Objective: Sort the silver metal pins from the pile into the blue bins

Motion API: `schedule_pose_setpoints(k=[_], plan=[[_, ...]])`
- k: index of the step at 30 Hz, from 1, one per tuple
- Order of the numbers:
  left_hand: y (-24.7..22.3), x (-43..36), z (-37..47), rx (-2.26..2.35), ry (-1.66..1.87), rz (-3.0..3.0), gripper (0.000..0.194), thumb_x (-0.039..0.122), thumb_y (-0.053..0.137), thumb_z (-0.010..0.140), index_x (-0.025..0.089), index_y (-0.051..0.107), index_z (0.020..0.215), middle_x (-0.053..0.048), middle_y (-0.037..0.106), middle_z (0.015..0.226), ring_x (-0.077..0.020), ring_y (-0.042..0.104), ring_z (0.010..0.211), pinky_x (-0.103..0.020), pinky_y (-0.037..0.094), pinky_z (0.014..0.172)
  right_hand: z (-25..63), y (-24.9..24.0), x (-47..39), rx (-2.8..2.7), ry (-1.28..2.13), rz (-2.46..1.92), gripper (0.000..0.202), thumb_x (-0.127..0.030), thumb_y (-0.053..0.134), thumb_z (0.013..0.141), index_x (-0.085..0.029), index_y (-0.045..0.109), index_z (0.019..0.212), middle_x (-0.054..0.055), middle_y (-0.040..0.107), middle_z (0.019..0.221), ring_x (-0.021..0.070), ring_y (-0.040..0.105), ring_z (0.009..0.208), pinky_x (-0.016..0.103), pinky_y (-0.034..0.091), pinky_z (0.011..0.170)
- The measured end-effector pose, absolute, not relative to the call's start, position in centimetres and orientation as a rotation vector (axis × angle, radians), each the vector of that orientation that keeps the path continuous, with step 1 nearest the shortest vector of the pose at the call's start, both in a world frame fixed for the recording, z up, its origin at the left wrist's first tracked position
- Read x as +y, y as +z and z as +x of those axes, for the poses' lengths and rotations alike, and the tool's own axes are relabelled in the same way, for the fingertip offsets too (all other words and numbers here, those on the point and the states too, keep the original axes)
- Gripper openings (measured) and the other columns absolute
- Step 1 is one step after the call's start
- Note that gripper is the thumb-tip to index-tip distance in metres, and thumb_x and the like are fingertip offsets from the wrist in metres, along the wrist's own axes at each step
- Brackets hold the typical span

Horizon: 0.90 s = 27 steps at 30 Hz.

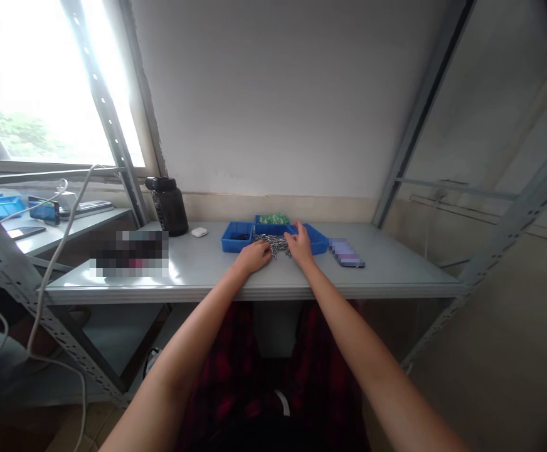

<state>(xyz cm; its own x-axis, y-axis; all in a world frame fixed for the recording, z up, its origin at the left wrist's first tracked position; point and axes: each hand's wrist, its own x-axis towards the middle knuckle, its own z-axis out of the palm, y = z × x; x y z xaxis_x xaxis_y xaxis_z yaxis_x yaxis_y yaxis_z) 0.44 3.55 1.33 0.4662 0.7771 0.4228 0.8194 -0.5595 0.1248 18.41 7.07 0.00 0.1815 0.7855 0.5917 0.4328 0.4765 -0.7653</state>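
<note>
A heap of small silvery metal pieces, like screws (278, 242), lies on the table between my hands, at the front of the blue bins. My left hand (255, 255) rests at the heap's left side, fingers curled in against the pieces; what they hold is too small to make out. On the right, my right hand (300, 243) is over the heap's edge, with thumb and a raised finger apart. A blue bin with dark small items (229, 242) stands to the left. Behind the heap, green pieces (274, 218) fill another bin. A further blue bin (318, 240) is partly behind my right hand.
A phone (347, 253) lies right of the bins. To the left are a white case (199, 232), a dark bottle (170, 207) and a blurred-out object (130, 254). Metal posts (424, 113) frame the table (396, 267); a white cable (42, 295) hangs at left.
</note>
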Motion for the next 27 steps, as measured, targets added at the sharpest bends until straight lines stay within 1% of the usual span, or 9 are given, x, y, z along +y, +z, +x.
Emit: schedule_pose_setpoints(k=[5, 8, 10, 12, 15, 17, 19, 22, 27], plan=[[1.2, 3.6, 0.4, -1.405, -0.669, -2.612, 0.023, 0.027, 0.042, 0.090, 0.018, 0.063, 0.090, -0.008, 0.064, 0.099, -0.0225, 0.063, 0.090, -0.029, 0.047, 0.072, 18.8, -0.5, 7.9, -1.395, 0.447, -1.126, 0.079, -0.043, 0.052, 0.080, -0.018, 0.021, 0.149, 0.017, 0.035, 0.146, 0.0220, 0.063, 0.093, 0.032, 0.056, 0.066], [1.2, 3.7, 0.4, -1.409, -0.667, -2.615, 0.023, 0.027, 0.042, 0.089, 0.019, 0.063, 0.091, -0.008, 0.064, 0.100, -0.0225, 0.063, 0.091, -0.028, 0.047, 0.073, 18.8, -0.6, 8.0, -1.385, 0.454, -1.123, 0.082, -0.044, 0.051, 0.081, -0.020, 0.014, 0.150, 0.017, 0.030, 0.149, 0.0216, 0.063, 0.093, 0.031, 0.056, 0.062], [1.2, 3.7, 0.3, -1.408, -0.673, -2.613, 0.023, 0.027, 0.043, 0.089, 0.019, 0.064, 0.092, -0.008, 0.064, 0.100, -0.0227, 0.063, 0.091, -0.029, 0.047, 0.073, 18.8, -0.5, 7.8, -1.400, 0.419, -1.135, 0.082, -0.042, 0.050, 0.081, -0.020, 0.012, 0.150, 0.018, 0.030, 0.149, 0.0206, 0.064, 0.091, 0.032, 0.056, 0.065], [1.1, 3.8, 0.3, -1.405, -0.676, -2.616, 0.022, 0.026, 0.043, 0.088, 0.019, 0.064, 0.092, -0.009, 0.065, 0.100, -0.0229, 0.063, 0.091, -0.029, 0.048, 0.073, 18.7, -0.3, 7.5, -1.419, 0.364, -1.143, 0.078, -0.038, 0.050, 0.081, -0.020, 0.017, 0.149, 0.018, 0.036, 0.145, 0.0192, 0.063, 0.086, 0.034, 0.055, 0.072], [1.0, 3.9, 0.2, -1.400, -0.670, -2.630, 0.022, 0.024, 0.044, 0.087, 0.019, 0.064, 0.094, -0.009, 0.065, 0.101, -0.0230, 0.062, 0.092, -0.029, 0.048, 0.075, 18.6, 0.0, 7.0, -1.442, 0.289, -1.150, 0.064, -0.032, 0.051, 0.080, -0.017, 0.037, 0.140, 0.017, 0.047, 0.136, 0.0175, 0.062, 0.079, 0.037, 0.053, 0.081], [0.8, 4.1, 0.2, -1.394, -0.673, -2.634, 0.022, 0.024, 0.045, 0.086, 0.019, 0.064, 0.095, -0.009, 0.065, 0.103, -0.0233, 0.062, 0.094, -0.030, 0.048, 0.077, 18.6, 0.2, 6.6, -1.497, 0.250, -1.172, 0.046, -0.028, 0.050, 0.080, -0.015, 0.054, 0.124, 0.014, 0.057, 0.124, 0.0173, 0.062, 0.077, 0.036, 0.051, 0.083], [0.7, 4.2, 0.2, -1.385, -0.672, -2.640, 0.021, 0.023, 0.046, 0.085, 0.019, 0.064, 0.096, -0.009, 0.066, 0.102, -0.0236, 0.061, 0.097, -0.030, 0.048, 0.078, 18.4, 0.2, 6.4, -1.617, 0.222, -1.180, 0.029, -0.025, 0.049, 0.080, -0.016, 0.064, 0.104, 0.010, 0.065, 0.108, 0.0179, 0.061, 0.079, 0.035, 0.049, 0.083], [0.6, 4.4, 0.1, -1.375, -0.655, -2.653, 0.020, 0.022, 0.047, 0.084, 0.019, 0.064, 0.094, -0.009, 0.067, 0.099, -0.0238, 0.061, 0.097, -0.030, 0.048, 0.079, 18.1, 0.0, 6.0, -1.831, 0.201, -1.192, 0.019, -0.020, 0.050, 0.080, -0.019, 0.066, 0.088, 0.006, 0.068, 0.092, 0.0185, 0.061, 0.083, 0.032, 0.047, 0.082], [0.7, 4.3, 0.2, -1.387, -0.664, -2.665, 0.019, 0.021, 0.047, 0.083, 0.020, 0.064, 0.092, -0.008, 0.068, 0.100, -0.0244, 0.061, 0.097, -0.030, 0.048, 0.076, 17.9, 0.1, 5.3, -2.022, 0.239, -1.281, 0.016, -0.018, 0.053, 0.080, -0.021, 0.067, 0.086, 0.006, 0.069, 0.094, 0.0203, 0.061, 0.088, 0.032, 0.046, 0.080]])
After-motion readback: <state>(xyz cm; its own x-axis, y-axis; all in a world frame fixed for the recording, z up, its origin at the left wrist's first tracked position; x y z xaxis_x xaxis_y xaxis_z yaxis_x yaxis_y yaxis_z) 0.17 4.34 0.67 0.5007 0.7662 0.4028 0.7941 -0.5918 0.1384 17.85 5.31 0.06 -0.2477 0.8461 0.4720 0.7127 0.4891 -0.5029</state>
